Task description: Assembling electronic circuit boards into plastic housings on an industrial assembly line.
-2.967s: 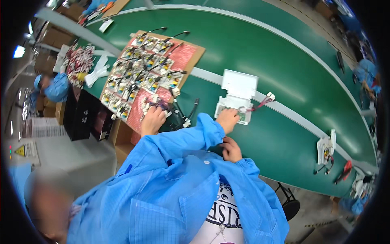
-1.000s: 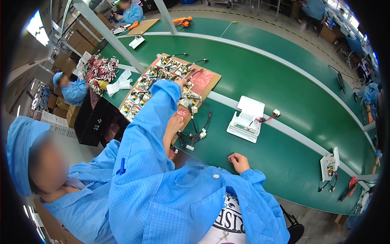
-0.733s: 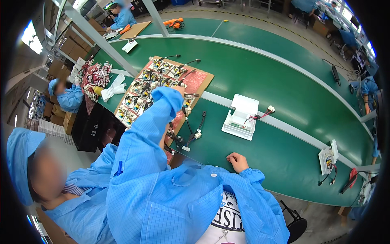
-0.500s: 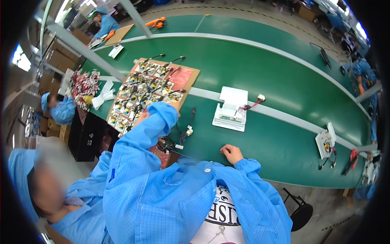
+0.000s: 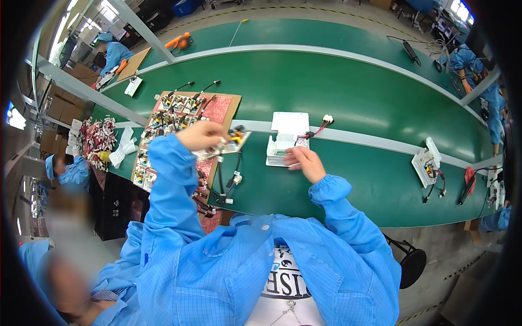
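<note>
Green workbench top (image 5: 359,98) spreads before you; your left hand (image 5: 204,135) pinches a white circuit board with yellow and black parts (image 5: 238,142), raised near the right edge of a brown cardboard sheet (image 5: 235,111) bearing many similar boards (image 5: 176,103); your right hand (image 5: 305,162), fingers loosely spread, is at an open white plastic case (image 5: 275,161), contact hard to tell; inside shows a small green board (image 5: 280,153); your unit seems part-done: the held board is outside the case, the flat white lid (image 5: 290,120) unclosed; many boards apparently remain.
</note>
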{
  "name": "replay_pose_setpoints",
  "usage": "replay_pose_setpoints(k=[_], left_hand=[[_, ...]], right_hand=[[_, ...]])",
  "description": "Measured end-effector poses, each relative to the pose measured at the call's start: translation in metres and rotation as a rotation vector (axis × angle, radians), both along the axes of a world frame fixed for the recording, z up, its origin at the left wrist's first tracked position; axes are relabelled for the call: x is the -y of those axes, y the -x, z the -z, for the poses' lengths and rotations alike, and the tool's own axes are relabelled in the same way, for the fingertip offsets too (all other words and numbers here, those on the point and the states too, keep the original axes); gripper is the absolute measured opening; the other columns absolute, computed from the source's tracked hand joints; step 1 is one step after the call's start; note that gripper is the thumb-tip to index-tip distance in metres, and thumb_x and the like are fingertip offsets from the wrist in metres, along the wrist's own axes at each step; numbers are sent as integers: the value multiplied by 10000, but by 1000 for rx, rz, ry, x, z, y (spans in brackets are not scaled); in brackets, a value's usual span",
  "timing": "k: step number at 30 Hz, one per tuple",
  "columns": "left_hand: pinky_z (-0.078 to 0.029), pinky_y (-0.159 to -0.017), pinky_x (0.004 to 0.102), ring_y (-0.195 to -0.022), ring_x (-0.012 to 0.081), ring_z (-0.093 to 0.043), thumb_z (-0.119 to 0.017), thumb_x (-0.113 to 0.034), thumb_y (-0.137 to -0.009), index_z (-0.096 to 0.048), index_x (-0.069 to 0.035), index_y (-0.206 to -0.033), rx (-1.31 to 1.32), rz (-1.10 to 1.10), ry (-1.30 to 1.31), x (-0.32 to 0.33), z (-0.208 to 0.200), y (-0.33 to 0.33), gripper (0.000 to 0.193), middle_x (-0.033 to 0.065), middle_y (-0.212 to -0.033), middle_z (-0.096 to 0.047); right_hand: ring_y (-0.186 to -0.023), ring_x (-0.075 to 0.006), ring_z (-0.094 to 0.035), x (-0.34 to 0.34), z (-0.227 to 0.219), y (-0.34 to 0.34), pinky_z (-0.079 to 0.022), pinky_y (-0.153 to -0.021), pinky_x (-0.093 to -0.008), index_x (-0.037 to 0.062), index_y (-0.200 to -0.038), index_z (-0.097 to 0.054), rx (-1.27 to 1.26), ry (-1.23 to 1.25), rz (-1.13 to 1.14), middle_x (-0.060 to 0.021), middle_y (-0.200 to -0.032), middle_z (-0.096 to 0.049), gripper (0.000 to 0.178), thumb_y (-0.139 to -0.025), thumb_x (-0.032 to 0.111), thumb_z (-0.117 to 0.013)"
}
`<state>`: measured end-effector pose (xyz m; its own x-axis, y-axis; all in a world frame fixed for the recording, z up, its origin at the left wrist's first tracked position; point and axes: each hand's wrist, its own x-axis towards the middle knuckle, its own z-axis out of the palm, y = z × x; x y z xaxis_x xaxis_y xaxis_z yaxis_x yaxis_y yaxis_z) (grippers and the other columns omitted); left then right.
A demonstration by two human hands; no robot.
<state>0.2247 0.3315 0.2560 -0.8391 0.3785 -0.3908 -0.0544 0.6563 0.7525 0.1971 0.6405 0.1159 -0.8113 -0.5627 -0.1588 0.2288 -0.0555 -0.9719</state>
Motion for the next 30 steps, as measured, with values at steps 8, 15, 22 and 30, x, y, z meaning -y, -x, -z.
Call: replay_pose_setpoints(k=[8,15,22,30], left_hand=[[-455,-585,300,-633,181,-579,-536,-129,-778,-525,-58,-1079,56,337,60,-117,25,-19,309,101,-695,-594],[-370,-917,357,-1080,223,-490,-385,-453,-891,-380,-16,-1251,1,-551,-357,-58,119,16,566,136,-1148,-526],[-226,-1026,442,-1251,320,-282,-362,-489,-869,-152,-53,-1369,253,-200,-1825,-161,124,-4,696,175,-1387,-217],[-225,-1022,463,-1235,401,-270,-263,-477,-887,-146,-128,-1383,269,-471,-1828,-154,152,14,617,234,-1368,-220]], right_hand=[[-899,-216,-589,40,40,-27,-506,-728,-376,53,-1159,-443,657,346,-36,-78,-1046,-559,382,-902,336,-424],[-1111,-277,-466,18,28,-39,-418,-908,-458,10,-1256,-285,458,730,197,-150,-1245,-410,374,-923,161,-364],[-1062,-207,-492,27,14,-41,-418,-888,-345,11,-1227,-347,510,711,355,-102,-1178,-472,350,-919,170,-397],[-1069,-207,-490,34,5,-32,-419,-898,-350,6,-1216,-370,401,616,266,-99,-1201,-461,334,-913,138,-416]])
